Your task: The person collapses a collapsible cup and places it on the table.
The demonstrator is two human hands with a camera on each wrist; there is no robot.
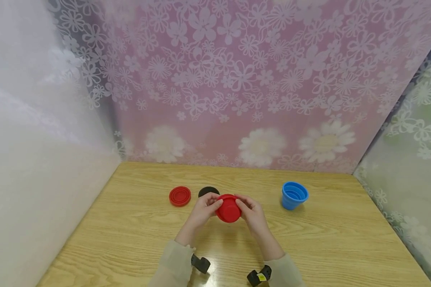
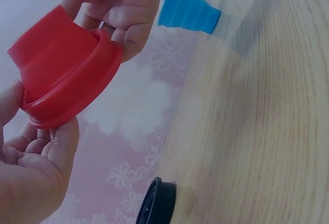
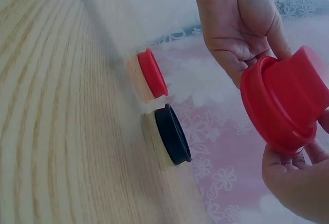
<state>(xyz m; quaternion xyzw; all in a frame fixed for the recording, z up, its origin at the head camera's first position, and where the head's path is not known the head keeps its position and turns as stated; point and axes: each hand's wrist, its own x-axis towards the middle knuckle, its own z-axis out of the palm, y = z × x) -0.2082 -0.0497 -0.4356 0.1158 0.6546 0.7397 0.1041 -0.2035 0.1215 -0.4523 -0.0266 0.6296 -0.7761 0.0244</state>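
Observation:
Between both hands, above the table, is a red collapsible silicone cup [image 1: 229, 210], partly folded, its base facing the head camera. The left hand [image 1: 203, 208] grips its rim on the left side, thumb on the outer wall. On the opposite side the right hand [image 1: 251, 210] pinches the rim the same way. In the left wrist view the cup [image 2: 59, 54] shows a narrow base section rising out of a wide rim ring. The right wrist view shows the cup [image 3: 280, 103] tilted, with fingers under the rim.
A flattened red collapsible cup [image 1: 180, 196] lies left of the hands. Just behind the left hand sits a flattened black cup [image 1: 208, 190], partly covered by that hand. An extended blue cup [image 1: 293, 195] stands at the right. A floral-patterned wall [image 1: 215, 99] rises behind the wooden table [image 1: 136, 223].

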